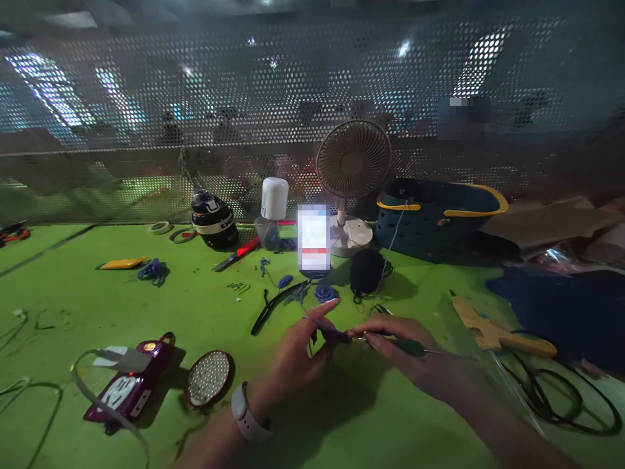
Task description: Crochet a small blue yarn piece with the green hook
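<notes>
Right grip (420,366) around green-handled hook (411,347), yarnwork (336,334) in left grip (295,350).

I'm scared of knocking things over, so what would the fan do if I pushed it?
The fan might tip if pushed near the top, because its big round head sits high on a thin neck. Pushed low, it would more likely slide, since its base looks wide. It probably wouldn't roll, because it stands upright on that base.
</notes>
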The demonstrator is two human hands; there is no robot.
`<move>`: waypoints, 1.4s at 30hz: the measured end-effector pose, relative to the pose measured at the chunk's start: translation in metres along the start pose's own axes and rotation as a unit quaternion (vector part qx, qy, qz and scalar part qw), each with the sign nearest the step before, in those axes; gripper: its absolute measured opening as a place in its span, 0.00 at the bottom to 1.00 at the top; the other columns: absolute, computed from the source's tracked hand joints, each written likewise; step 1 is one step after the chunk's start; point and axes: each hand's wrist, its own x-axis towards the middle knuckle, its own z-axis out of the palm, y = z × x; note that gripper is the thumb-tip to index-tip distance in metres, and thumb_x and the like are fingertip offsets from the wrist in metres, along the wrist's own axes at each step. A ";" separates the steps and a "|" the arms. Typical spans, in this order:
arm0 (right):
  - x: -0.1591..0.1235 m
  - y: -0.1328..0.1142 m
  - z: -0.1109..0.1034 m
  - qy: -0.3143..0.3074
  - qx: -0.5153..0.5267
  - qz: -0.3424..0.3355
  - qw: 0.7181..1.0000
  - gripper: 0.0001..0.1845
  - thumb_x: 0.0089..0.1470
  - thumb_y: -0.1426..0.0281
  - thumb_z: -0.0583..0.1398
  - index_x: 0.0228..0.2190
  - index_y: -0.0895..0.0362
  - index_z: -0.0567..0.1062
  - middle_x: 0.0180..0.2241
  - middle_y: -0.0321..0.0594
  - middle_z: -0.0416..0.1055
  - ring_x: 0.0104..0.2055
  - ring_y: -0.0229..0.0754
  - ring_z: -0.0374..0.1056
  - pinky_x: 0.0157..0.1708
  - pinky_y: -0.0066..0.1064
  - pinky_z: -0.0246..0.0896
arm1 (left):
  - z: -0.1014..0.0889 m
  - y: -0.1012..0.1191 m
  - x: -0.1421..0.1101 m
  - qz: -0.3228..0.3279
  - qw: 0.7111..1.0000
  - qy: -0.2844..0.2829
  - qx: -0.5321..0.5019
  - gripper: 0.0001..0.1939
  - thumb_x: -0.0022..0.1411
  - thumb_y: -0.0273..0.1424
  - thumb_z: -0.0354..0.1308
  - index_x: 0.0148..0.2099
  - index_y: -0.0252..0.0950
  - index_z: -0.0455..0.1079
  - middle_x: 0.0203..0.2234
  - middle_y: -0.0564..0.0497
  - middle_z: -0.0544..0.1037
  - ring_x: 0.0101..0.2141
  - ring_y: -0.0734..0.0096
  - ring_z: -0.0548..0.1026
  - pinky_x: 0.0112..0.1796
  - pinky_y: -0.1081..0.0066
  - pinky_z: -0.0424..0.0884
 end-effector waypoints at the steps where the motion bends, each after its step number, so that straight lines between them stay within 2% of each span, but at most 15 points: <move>1: 0.001 0.002 0.002 0.001 -0.015 -0.023 1.000 0.12 0.62 0.67 0.55 0.41 0.48 0.79 0.38 0.36 0.80 0.41 0.42 0.75 0.40 0.36 0.69 | 0.003 -0.003 -0.001 -0.007 1.000 0.007 0.003 0.25 0.61 0.21 0.55 0.60 0.36 0.62 0.36 0.46 0.80 0.35 0.64 0.77 0.38 0.63 0.74; 3: 0.002 0.004 0.008 -0.002 -0.064 -0.084 0.994 0.12 0.62 0.70 0.56 0.43 0.49 0.77 0.37 0.36 0.80 0.38 0.41 0.75 0.39 0.35 0.70 | 0.010 -0.006 -0.003 -0.002 0.999 0.052 0.008 0.25 0.60 0.21 0.55 0.60 0.37 0.63 0.34 0.47 0.80 0.34 0.63 0.77 0.39 0.61 0.73; 5: 0.005 0.005 0.015 0.008 -0.131 -0.166 0.977 0.13 0.62 0.73 0.55 0.44 0.51 0.76 0.36 0.37 0.80 0.37 0.41 0.75 0.42 0.38 0.71 | 0.015 -0.005 -0.004 -0.059 0.995 0.077 -0.005 0.27 0.60 0.21 0.56 0.60 0.39 0.64 0.32 0.49 0.79 0.34 0.64 0.76 0.40 0.62 0.72; 7: 0.006 0.004 0.020 0.041 -0.199 -0.243 0.948 0.13 0.62 0.76 0.54 0.45 0.54 0.75 0.37 0.40 0.81 0.37 0.42 0.75 0.48 0.42 0.70 | 0.017 0.001 -0.003 -0.110 0.988 0.093 -0.060 0.28 0.59 0.22 0.60 0.61 0.40 0.64 0.33 0.49 0.79 0.32 0.65 0.75 0.37 0.65 0.71; 9: 0.005 0.001 0.022 0.077 -0.254 -0.287 0.920 0.16 0.61 0.79 0.53 0.46 0.55 0.74 0.38 0.42 0.81 0.40 0.43 0.76 0.51 0.43 0.69 | 0.017 0.008 -0.001 -0.166 0.967 0.092 -0.171 0.35 0.58 0.24 0.63 0.65 0.40 0.58 0.31 0.51 0.78 0.30 0.68 0.74 0.35 0.68 0.70; 12: 0.001 -0.004 0.020 0.115 -0.303 -0.317 0.891 0.18 0.60 0.80 0.53 0.47 0.54 0.73 0.37 0.41 0.82 0.40 0.43 0.77 0.52 0.43 0.69 | 0.018 0.011 0.000 -0.249 0.880 0.088 -0.396 0.45 0.54 0.25 0.68 0.69 0.40 0.50 0.29 0.54 0.77 0.31 0.72 0.74 0.37 0.70 0.69; 14: -0.002 -0.007 0.017 0.119 -0.308 -0.333 0.883 0.16 0.60 0.80 0.55 0.47 0.54 0.73 0.38 0.41 0.82 0.42 0.42 0.77 0.54 0.42 0.68 | 0.019 0.005 -0.002 -0.272 0.812 0.073 -0.511 0.51 0.49 0.25 0.72 0.69 0.39 0.49 0.28 0.55 0.78 0.31 0.72 0.76 0.38 0.70 0.69; 15: -0.003 -0.008 0.016 0.123 -0.300 -0.342 0.882 0.16 0.60 0.79 0.56 0.47 0.55 0.73 0.38 0.41 0.82 0.43 0.42 0.77 0.55 0.42 0.67 | 0.019 0.001 -0.002 -0.274 0.790 0.057 -0.545 0.54 0.48 0.25 0.73 0.70 0.39 0.47 0.29 0.54 0.79 0.31 0.72 0.76 0.39 0.70 0.69; 19: -0.003 -0.008 0.011 0.096 -0.231 -0.355 0.901 0.15 0.61 0.77 0.58 0.49 0.54 0.73 0.41 0.40 0.82 0.44 0.40 0.77 0.58 0.39 0.65 | 0.013 -0.012 -0.004 -0.283 0.750 -0.016 -0.597 0.62 0.45 0.24 0.75 0.72 0.40 0.38 0.29 0.54 0.81 0.30 0.72 0.78 0.37 0.71 0.69; 23: 0.003 -0.004 0.008 0.042 -0.146 -0.349 0.925 0.14 0.62 0.72 0.59 0.49 0.50 0.73 0.43 0.39 0.82 0.43 0.39 0.78 0.52 0.36 0.70 | -0.003 -0.012 -0.001 -0.304 0.740 -0.051 -0.598 0.62 0.45 0.22 0.74 0.72 0.37 0.37 0.30 0.52 0.82 0.30 0.74 0.79 0.35 0.74 0.68; 26: 0.005 0.001 0.008 0.023 -0.120 -0.353 0.928 0.13 0.63 0.72 0.59 0.49 0.51 0.72 0.44 0.40 0.81 0.44 0.39 0.77 0.53 0.37 0.68 | -0.013 -0.010 0.002 -0.315 0.741 -0.075 -0.588 0.62 0.45 0.21 0.74 0.72 0.37 0.37 0.29 0.53 0.82 0.30 0.74 0.78 0.36 0.74 0.67; 30: 0.003 0.006 0.006 0.012 -0.106 -0.316 0.943 0.15 0.61 0.73 0.60 0.49 0.49 0.72 0.47 0.39 0.80 0.46 0.40 0.76 0.60 0.44 0.60 | -0.020 -0.011 0.005 -0.315 0.755 -0.069 -0.571 0.61 0.47 0.20 0.72 0.72 0.38 0.36 0.29 0.53 0.81 0.30 0.75 0.77 0.37 0.74 0.67; 34: 0.003 0.005 0.003 0.013 -0.039 -0.278 0.960 0.15 0.60 0.72 0.61 0.48 0.45 0.74 0.45 0.35 0.81 0.43 0.41 0.78 0.58 0.44 0.61 | -0.022 -0.011 0.005 -0.314 0.765 -0.060 -0.558 0.59 0.48 0.20 0.71 0.72 0.37 0.38 0.29 0.53 0.81 0.29 0.75 0.77 0.35 0.74 0.67; 38: 0.002 0.009 0.005 0.037 0.066 -0.197 0.978 0.14 0.58 0.71 0.63 0.44 0.41 0.78 0.40 0.32 0.82 0.41 0.43 0.79 0.56 0.45 0.64 | -0.020 -0.011 0.006 -0.306 0.757 -0.067 -0.574 0.56 0.47 0.20 0.71 0.71 0.38 0.43 0.28 0.54 0.80 0.28 0.76 0.76 0.35 0.73 0.66; 42: -0.002 0.021 0.013 0.099 0.170 -0.041 0.980 0.04 0.55 0.66 0.65 0.32 0.46 0.82 0.33 0.37 0.83 0.45 0.49 0.77 0.49 0.43 0.70 | -0.019 -0.007 0.007 -0.300 0.760 -0.063 -0.574 0.52 0.46 0.19 0.71 0.69 0.39 0.51 0.28 0.55 0.80 0.27 0.77 0.74 0.34 0.74 0.66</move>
